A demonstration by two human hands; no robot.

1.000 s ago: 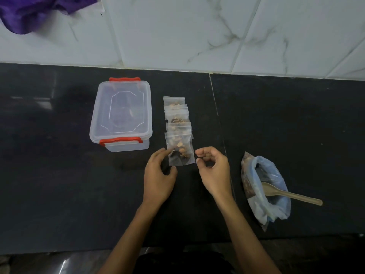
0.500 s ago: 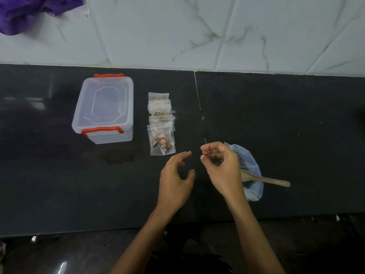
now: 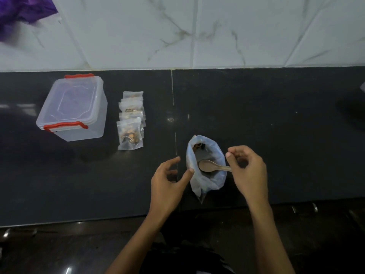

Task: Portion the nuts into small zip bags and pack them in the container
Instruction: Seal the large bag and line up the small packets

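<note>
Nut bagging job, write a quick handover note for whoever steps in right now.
Left hand: open, holding nothing, thumb at the rim of the big nut bag.
Right hand: fingers curled over the spoon handle; actual grip unclear. Spoon bowl rests in the bag's mouth.
Done: a row of filled small zip bags lies overlapping, right of the lidded container.
Left: portion the nuts remaining in the big bag, then open the container and pack the small bags in.

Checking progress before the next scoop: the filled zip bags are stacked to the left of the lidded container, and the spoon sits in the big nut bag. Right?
Not quite. The head view shows the filled zip bags lying to the right of the lidded container, not the left. The spoon does sit in the big nut bag.
</note>
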